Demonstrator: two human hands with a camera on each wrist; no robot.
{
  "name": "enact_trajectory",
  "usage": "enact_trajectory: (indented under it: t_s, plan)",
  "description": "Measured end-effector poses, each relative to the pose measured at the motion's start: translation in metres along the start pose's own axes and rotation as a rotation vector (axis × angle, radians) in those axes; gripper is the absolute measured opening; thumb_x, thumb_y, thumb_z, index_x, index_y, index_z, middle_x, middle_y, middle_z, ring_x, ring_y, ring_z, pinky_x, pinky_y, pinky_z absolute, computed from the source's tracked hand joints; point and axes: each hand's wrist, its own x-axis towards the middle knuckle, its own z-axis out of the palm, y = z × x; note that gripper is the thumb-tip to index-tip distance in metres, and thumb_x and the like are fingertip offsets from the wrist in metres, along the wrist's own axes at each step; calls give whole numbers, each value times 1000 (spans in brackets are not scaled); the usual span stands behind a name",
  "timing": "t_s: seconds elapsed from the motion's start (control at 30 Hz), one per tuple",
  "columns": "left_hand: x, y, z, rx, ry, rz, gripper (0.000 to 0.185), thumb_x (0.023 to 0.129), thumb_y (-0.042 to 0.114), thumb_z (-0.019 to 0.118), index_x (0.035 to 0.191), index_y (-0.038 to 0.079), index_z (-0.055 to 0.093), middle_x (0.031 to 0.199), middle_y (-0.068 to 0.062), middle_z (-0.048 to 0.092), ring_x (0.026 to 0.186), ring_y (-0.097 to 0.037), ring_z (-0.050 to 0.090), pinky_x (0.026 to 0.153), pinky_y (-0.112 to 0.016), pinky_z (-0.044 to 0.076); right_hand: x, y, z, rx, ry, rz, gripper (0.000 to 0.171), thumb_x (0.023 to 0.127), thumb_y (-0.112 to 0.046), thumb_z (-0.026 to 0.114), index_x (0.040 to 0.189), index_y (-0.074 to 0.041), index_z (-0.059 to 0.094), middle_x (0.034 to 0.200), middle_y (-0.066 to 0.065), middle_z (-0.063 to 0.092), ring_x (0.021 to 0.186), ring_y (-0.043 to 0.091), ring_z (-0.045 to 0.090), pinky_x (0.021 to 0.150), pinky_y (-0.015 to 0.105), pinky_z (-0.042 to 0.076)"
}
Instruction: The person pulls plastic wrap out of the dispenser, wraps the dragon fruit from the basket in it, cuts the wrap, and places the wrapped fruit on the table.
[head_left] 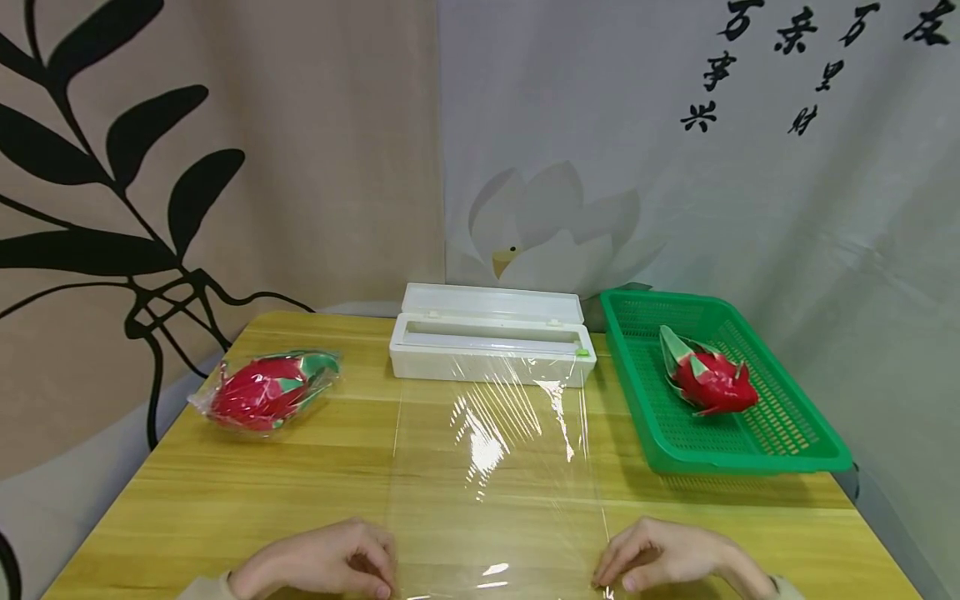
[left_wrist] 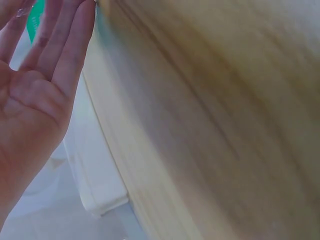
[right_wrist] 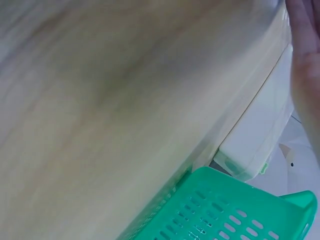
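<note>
Hands (head_left: 341, 554) (head_left: 663, 552) hold film (head_left: 495, 479) (clear) between.

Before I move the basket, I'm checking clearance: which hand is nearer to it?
Right. The right hand is in front of the basket; the left hand is farther away, across the film.

White glare on film (head_left: 497, 475), wrist pics hazy w/ blurry shadows

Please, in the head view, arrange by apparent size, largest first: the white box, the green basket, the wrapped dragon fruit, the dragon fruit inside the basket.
1. Green basket
2. White box
3. Wrapped dragon fruit
4. Dragon fruit inside the basket
</note>
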Motion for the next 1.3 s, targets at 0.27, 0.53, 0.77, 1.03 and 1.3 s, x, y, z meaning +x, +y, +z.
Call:
enact_trajectory:
  t_s: [0.27,0.53,0.77,1.03,1.3]
  plan:
    - [0,4,2,-102,3,-125,28,97,24,53,103,5,72,90,-6,74,78,12,55,71,-14,52,3,-6,1,-96,17,15,25,96,-7,53,116,0,66,113,13,69,108,13,63,89,24,53]
    - [11,13,14,242,45,-206,21,92,32,61,107,21,70,86,20,63,71,11,51,61,-11,48,8,-16,4,-248,2,45,25,96,-15,54,118,-9,66,114,3,70,108,8,61,90,23,51]
    - [12,9,24,666,155,-7,31,93,51,50,112,32,66,105,14,56,93,1,46,72,-15,46,12,-18,8,-445,96,-5,21,93,-15,60,112,-16,68,107,-5,70,102,5,60,87,20,49]
    - [9,13,27,758,138,-70,39,93,57,43,123,38,58,144,9,46,132,-23,41,96,-49,48,23,-19,19,-968,427,87,45,75,-31,76,119,-24,64,121,-5,60,109,13,53,86,31,54]
    - [8,14,26,751,82,-94,42,93,59,40,125,38,57,144,10,47,135,-27,41,97,-52,46,19,-25,25,-975,290,302,64,80,-39,73,137,-29,47,140,2,47,120,23,47,88,37,55]
